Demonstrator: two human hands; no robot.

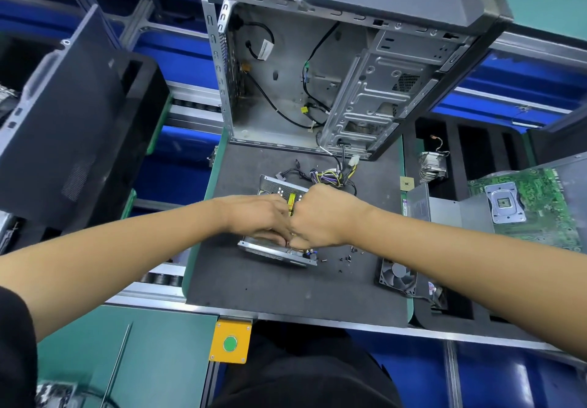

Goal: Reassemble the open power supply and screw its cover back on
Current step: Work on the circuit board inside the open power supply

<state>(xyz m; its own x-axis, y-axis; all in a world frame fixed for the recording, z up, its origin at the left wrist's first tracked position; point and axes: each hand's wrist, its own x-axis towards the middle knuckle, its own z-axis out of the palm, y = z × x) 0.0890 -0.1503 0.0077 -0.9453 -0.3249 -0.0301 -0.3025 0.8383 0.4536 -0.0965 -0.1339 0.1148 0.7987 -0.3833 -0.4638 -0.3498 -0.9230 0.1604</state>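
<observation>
Power supply point(275, 250) lying on dark mat point(286, 287) of the table, near centre, just in front of empty computer case point(317, 74). Wire bundle point(327, 176) trailing from its far end toward the case. Left hand point(254, 217) laid over the unit, fingers bent down onto its near edge. Right hand point(320, 217) curled into a fist, pressed against the left; held object hidden, so grip cannot be told. Loose screws point(346, 258) scattered just right of the unit. Fan point(398, 275) further right, motherboard point(524, 204) at far right.
</observation>
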